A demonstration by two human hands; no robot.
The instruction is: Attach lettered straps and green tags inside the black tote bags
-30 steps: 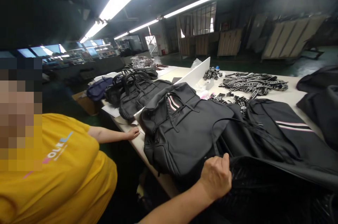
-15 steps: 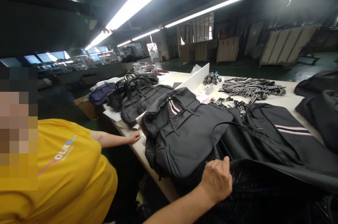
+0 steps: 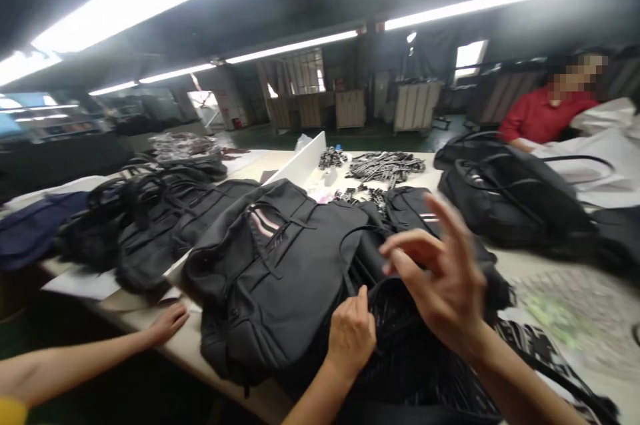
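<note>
My left hand (image 3: 351, 333) is closed on the edge of a black bag (image 3: 400, 358) lying nearest to me on the table. My right hand (image 3: 440, 278) is raised above that bag with its fingers spread and nothing in it; it is a little blurred. Just left of my hands lies a dark grey bag with a pink stripe (image 3: 280, 271). Behind my right hand lies another black bag with a pink stripe (image 3: 415, 208).
A co-worker's hand (image 3: 167, 323) rests on the table edge (image 3: 185, 348) at left. Several dark bags (image 3: 150, 218) lie at left, black-and-white straps (image 3: 385, 165) at the back, a large black bag (image 3: 515, 201) at right. A person in red (image 3: 543, 115) sits at far right.
The view has swung to the right, so the co-worker in yellow is almost out of frame. My right hand has come up into view over the bag. My left hand keeps its grip.
</note>
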